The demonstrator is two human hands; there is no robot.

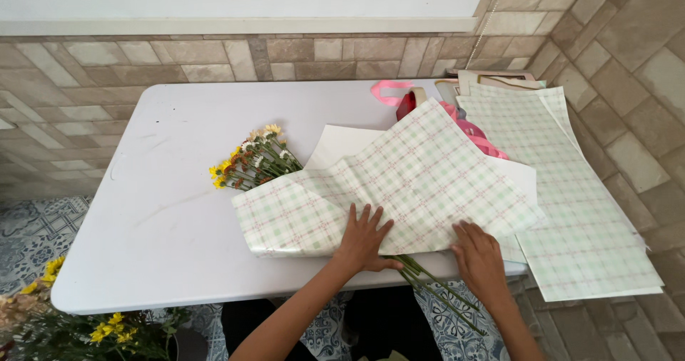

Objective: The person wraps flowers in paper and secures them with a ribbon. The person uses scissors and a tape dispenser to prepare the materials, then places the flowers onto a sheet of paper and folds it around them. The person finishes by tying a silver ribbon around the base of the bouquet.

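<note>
Checked wrapping paper (399, 182) lies folded over a flower bunch (253, 163) on the white bench (143, 211); the bunch runs diagonally, blooms up-left, stems (435, 290) past the near edge. Left hand (364, 240) and right hand (479, 255) press flat, each grip spread apart.

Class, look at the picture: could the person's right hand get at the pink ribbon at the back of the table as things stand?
Probably yes. The right hand lies flat on the checked wrapping paper, holding nothing, and only flat paper lies between it and the pink ribbon, though it is a long stretch.
</note>
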